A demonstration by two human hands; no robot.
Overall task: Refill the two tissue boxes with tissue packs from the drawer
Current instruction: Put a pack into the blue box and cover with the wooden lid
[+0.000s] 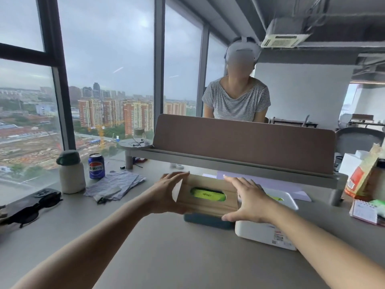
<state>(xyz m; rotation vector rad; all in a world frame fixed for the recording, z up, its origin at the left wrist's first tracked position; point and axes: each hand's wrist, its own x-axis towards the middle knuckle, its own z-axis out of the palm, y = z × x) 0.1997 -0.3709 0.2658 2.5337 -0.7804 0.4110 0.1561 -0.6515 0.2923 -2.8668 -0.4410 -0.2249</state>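
A tissue box with a dark teal base (208, 222) and a wooden lid (208, 207) stands mid-desk. Through the lid's oval slot shows a green tissue pack (208, 194). My left hand (166, 192) grips the lid's left end and my right hand (248, 201) grips its right end. The lid sits tilted over the base. Touching it on the right is a white tissue box (268, 232), with a bit of green pack (276, 198) visible through its top. No drawer is in view.
A grey desk shelf with a brown divider (239, 140) runs behind the boxes. Left: a Pepsi can (96, 166), a lidded bottle (71, 172), a folded cloth (116, 185), black glasses (27, 207). Right: snack bags (362, 174), a notepad (364, 211). A person stands beyond the divider.
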